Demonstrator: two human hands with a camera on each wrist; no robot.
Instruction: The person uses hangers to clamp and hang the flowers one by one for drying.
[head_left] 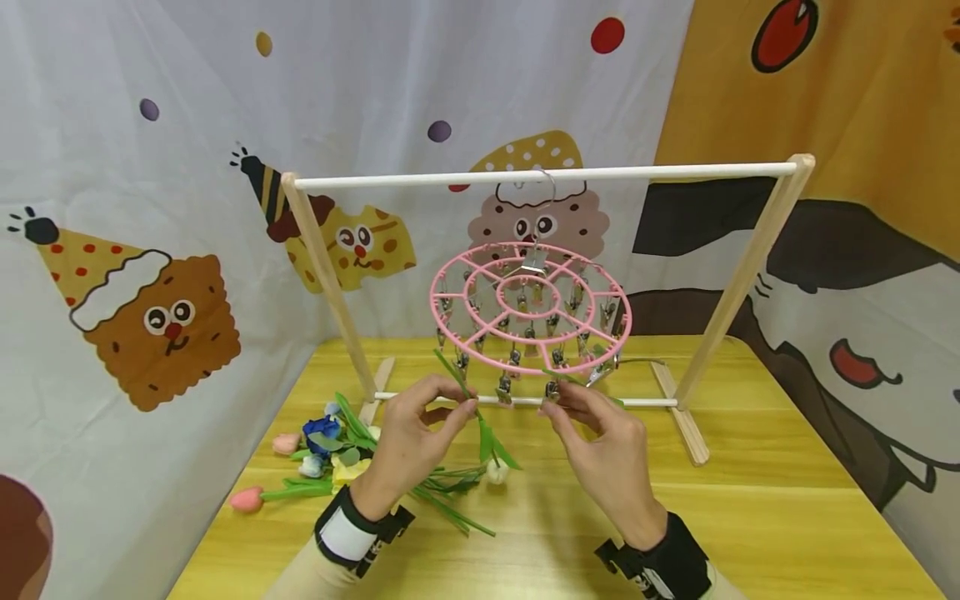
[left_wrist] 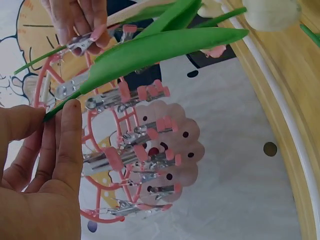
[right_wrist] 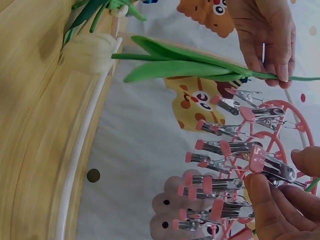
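cartoon-printed cloth (head_left: 337,92) behind wooden table (head_left: 547,533)

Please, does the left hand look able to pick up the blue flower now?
Probably not: the left hand looks occupied, its fingers pinching the white tulip by its stem, though the blue flower lies close by on the table.

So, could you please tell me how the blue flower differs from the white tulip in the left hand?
The blue flower is deep blue; the tulip is creamy white. The blue flower lies in a pile on the table; the left hand holds the tulip bloom down. Both are flowers.
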